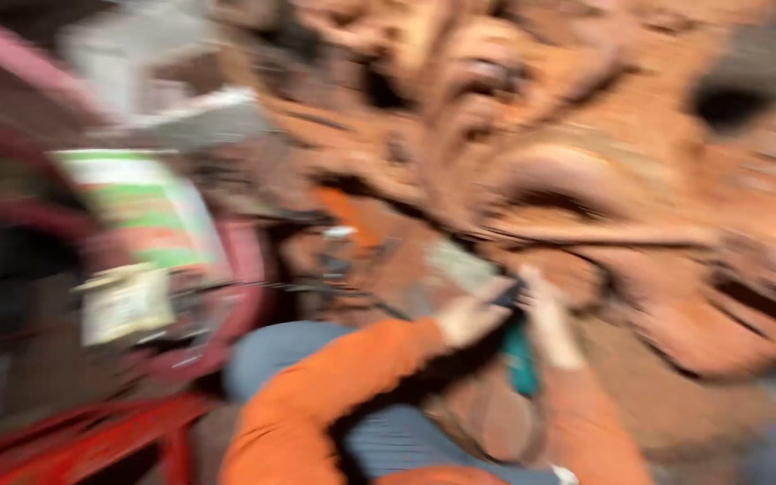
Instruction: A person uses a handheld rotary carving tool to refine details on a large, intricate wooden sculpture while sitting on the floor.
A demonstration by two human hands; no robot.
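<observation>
Meeting in front of the person's lap, the left hand (471, 316) and right hand (551, 325) are closing together around a teal-handled tool (520, 357). The blur is hiding whether the fingers are clamping it. Heaped reddish clay pieces (568, 144) are crowding beyond; a red frame (92, 436) is standing left.

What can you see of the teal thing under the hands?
The teal object is heavily blurred. It looks like a short, narrow piece of teal plastic, roughly upright, just below where the left hand and right hand meet, against the reddish-brown material. Its upper end runs into a dark part between the hands. Which hand grips it cannot be told.
</observation>
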